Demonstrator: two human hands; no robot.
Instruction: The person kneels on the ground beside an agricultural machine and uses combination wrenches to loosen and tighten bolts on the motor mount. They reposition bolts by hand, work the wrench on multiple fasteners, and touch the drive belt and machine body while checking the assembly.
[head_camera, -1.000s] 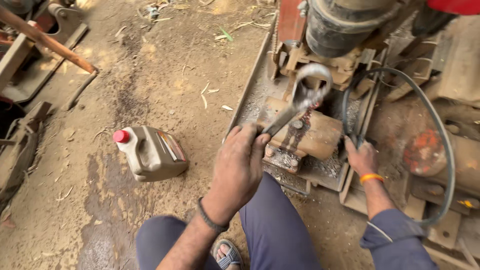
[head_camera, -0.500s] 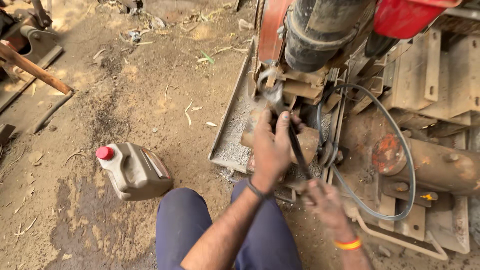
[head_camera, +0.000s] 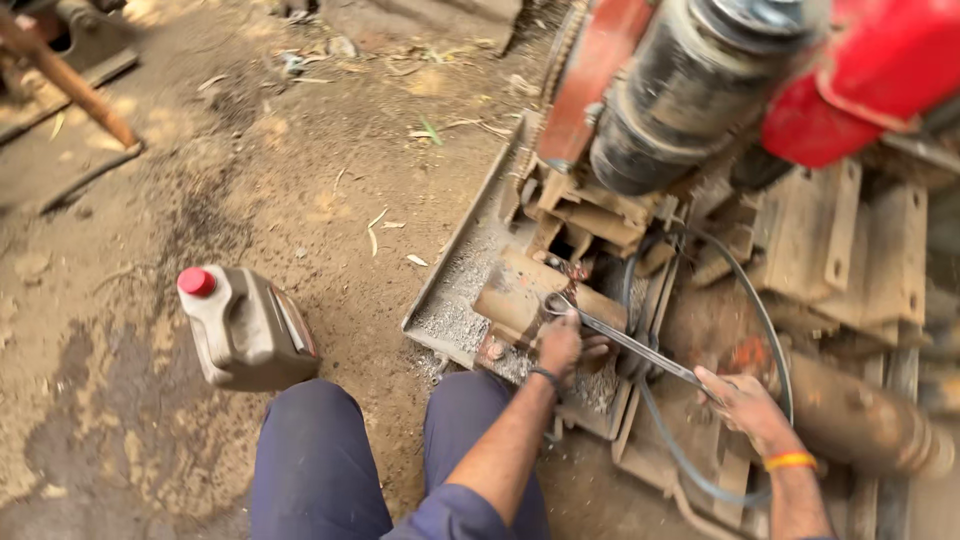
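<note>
Dirt floor (head_camera: 300, 200), jug (head_camera: 245, 330) by left knee. Left hand (head_camera: 560, 345) closed on wrench (head_camera: 620, 340) head at rusty block (head_camera: 520, 295); right hand (head_camera: 740, 400) grips its handle end. Beyond: belt (head_camera: 770, 330), black cylinder (head_camera: 680, 100), red housing (head_camera: 860, 80).

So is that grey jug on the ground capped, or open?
Capped. The grey jug stands upright on the dirt with its red cap seated on the spout. How full it is cannot be told.
</note>
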